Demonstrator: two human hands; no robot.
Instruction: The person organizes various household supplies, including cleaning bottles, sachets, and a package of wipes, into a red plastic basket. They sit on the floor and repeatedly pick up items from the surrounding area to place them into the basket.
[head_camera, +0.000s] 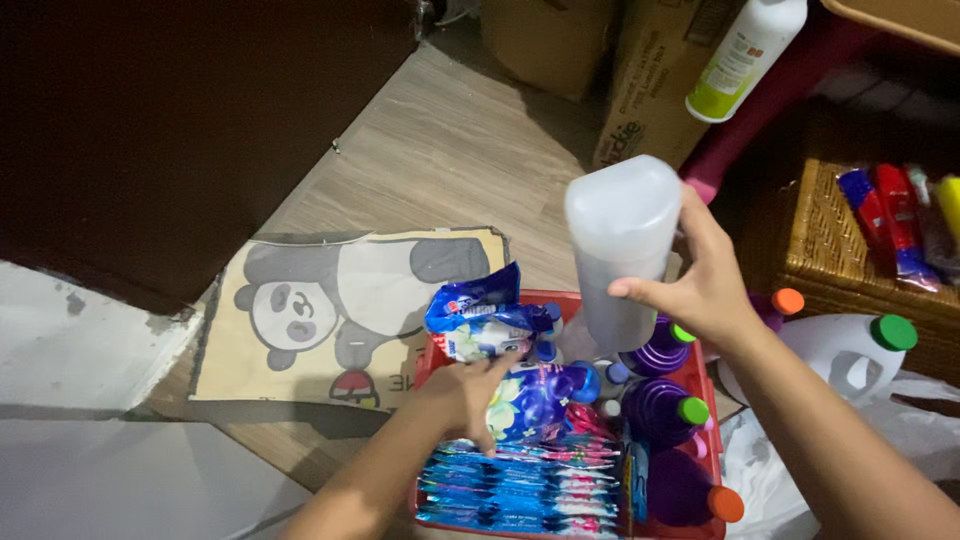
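Observation:
My right hand grips a tall translucent white bottle and holds it upright above a red basket. My left hand reaches into the basket, fingers resting on a blue and purple pouch, just below a blue and white packet. Inside the basket lie flat blue and pink sachets at the front and purple bottles with green and orange caps on the right side.
A panda-print mat lies on the wooden floor left of the basket. A wicker basket with coloured tubes stands at right, a white jug with a green cap beside it. Cardboard boxes stand behind; dark furniture at left.

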